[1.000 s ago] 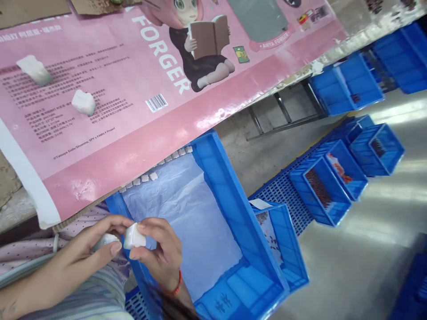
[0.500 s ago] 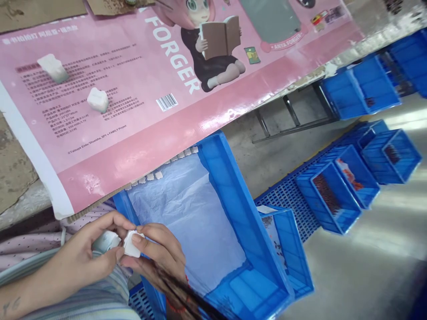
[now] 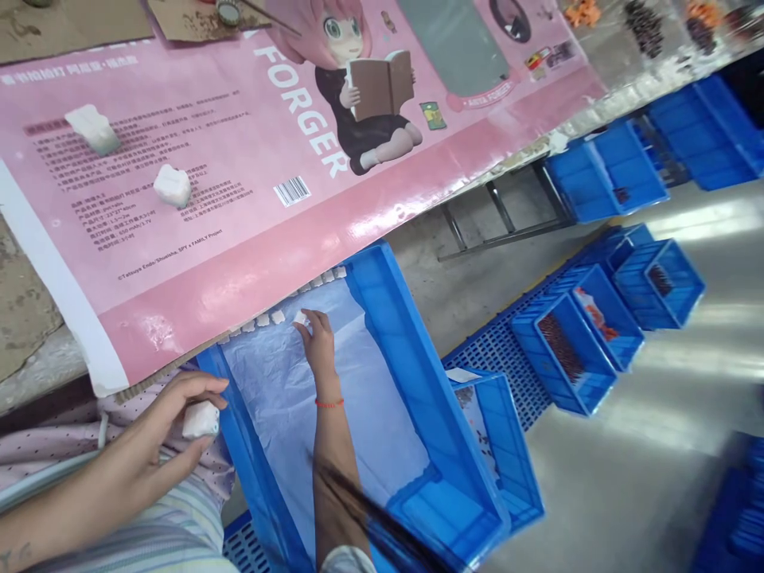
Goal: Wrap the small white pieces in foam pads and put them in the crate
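Note:
My left hand (image 3: 179, 426) is curled around a small white block (image 3: 201, 420) with a pale greenish end, close to my lap. Over the blue crate (image 3: 411, 382), my right hand (image 3: 319, 342) is stretched out and pinches a small white piece (image 3: 302, 318) between thumb and fingertips. That piece is at the lined crate's far side, beside a row of similar white pieces (image 3: 328, 276). Translucent sheeting (image 3: 334, 374) covers much of the crate's bottom. On the pink printed mat (image 3: 239, 263) lie two more white blocks, one longer (image 3: 92, 130) and one shorter (image 3: 173, 186).
Several blue bins (image 3: 564, 350) with small dark and orange parts stand on a blue slatted pallet (image 3: 495, 378) to the right. A metal frame (image 3: 504, 219) is under the table. Small orange parts (image 3: 582, 13) and dark parts (image 3: 645, 28) lie at the table's far right.
My right hand has moved from beside my left hand to the crate's far side, carrying the white piece. My left hand stays near my lap with its block. The view has shifted slightly.

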The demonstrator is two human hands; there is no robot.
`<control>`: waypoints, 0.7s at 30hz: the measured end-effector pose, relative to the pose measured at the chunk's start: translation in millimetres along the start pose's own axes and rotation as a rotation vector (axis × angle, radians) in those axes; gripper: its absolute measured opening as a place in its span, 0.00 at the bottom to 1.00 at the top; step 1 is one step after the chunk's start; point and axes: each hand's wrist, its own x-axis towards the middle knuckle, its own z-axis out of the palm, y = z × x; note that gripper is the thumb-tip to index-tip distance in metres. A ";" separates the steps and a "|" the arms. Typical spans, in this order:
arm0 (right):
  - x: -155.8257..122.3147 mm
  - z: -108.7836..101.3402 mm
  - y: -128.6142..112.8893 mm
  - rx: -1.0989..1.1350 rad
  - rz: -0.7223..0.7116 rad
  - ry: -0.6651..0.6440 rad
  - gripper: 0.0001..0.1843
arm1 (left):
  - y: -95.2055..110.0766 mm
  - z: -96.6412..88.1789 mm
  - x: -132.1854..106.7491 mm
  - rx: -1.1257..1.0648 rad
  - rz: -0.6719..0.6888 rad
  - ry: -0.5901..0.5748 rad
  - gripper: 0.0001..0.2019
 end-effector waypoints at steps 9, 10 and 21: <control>24.7 12.2 5.1 0.119 0.105 -0.163 0.18 | 4.3 -8.5 9.2 -0.012 0.086 0.068 0.15; 22.5 8.3 0.4 0.148 0.112 -0.135 0.19 | 7.8 -8.2 10.8 0.019 0.108 0.072 0.16; -76.8 -51.6 -173.6 0.628 -0.097 -0.218 0.21 | -7.5 -2.3 14.1 0.203 0.118 0.100 0.22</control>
